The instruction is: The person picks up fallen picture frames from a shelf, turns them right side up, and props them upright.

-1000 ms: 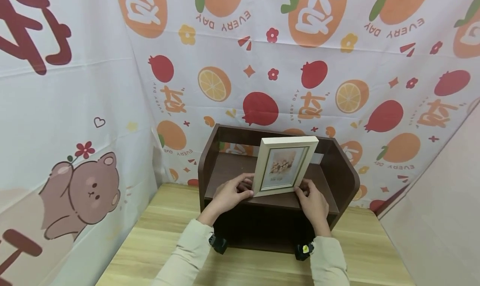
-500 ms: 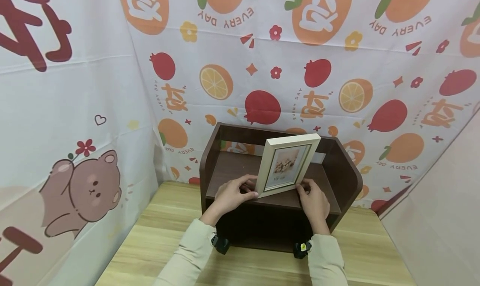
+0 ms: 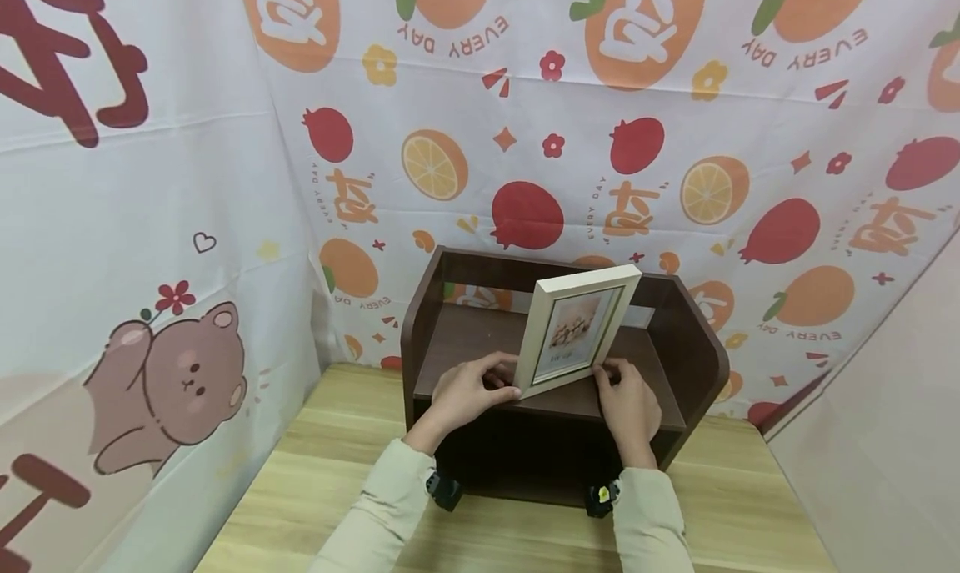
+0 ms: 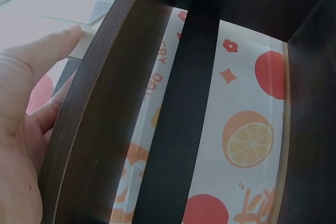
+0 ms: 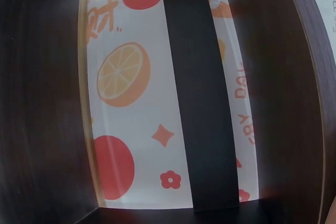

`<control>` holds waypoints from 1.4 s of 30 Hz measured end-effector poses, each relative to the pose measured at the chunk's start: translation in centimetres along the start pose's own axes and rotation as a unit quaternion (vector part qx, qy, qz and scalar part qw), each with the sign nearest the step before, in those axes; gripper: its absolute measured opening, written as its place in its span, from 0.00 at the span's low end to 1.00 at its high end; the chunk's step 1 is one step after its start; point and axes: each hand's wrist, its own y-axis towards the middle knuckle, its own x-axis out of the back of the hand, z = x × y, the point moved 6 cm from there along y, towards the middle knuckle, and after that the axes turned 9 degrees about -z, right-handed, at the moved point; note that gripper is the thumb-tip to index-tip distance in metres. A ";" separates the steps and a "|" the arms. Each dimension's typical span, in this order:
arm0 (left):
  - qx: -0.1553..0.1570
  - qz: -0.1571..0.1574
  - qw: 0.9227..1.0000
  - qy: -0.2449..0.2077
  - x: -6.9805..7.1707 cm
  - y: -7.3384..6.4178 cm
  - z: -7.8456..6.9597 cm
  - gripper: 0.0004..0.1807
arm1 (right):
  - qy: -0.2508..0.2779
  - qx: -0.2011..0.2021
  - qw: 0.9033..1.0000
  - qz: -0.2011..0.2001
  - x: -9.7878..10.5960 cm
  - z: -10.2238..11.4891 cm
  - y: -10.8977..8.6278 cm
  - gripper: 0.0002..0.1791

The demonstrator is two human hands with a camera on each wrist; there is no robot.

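**Both hands grip a picture frame on a brown shelf unit**

We see the picture frame (image 3: pixel 573 335) standing upright on the upper board of the shelf unit (image 3: pixel 480 327), set at an angle, its lower left corner nearer the board's front edge than its lower right. The left hand (image 3: pixel 472 389) holds that left corner, thumb at the front and the other fingers around the side. The right hand (image 3: pixel 630 402) pinches the lower right corner between thumb and fingers. Inside the pale border we make out a print (image 3: pixel 573 327) with lettering beneath it (too small for us to read).

Below the board, the unit's lower compartment looks dark from above. Both wrist views look into it, showing printed cloth behind and a dark bar (image 5: pixel 199 87) across the back. The right wrist view gives us only a sliver of skin at its edge, so for that hand's grip we rely on the head view.

The unit stands on a wood-grain table (image 3: pixel 330 456), against a fruit-patterned cloth (image 3: pixel 465 81). To the left hangs another cloth with a brown bear (image 3: pixel 183 381). Light sleeves (image 3: pixel 382 490) cover the forearms, and a small black device (image 3: pixel 444 490) sits at each wrist.
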 end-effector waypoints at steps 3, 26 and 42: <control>0.003 -0.001 1.000 0.006 -0.1 -0.3 0.2 0.25 | -0.004 0.007 1.000 -0.004 0.0 0.0 -0.3 0.17; -0.020 -0.030 0.999 0.029 0.1 -0.3 0.1 0.25 | 0.291 0.019 0.955 0.049 4.9 5.5 -1.1 0.28; -0.132 -0.095 0.983 0.083 0.0 -0.6 -0.6 0.31 | 0.074 0.217 0.973 -0.016 9.4 16.7 -1.2 0.39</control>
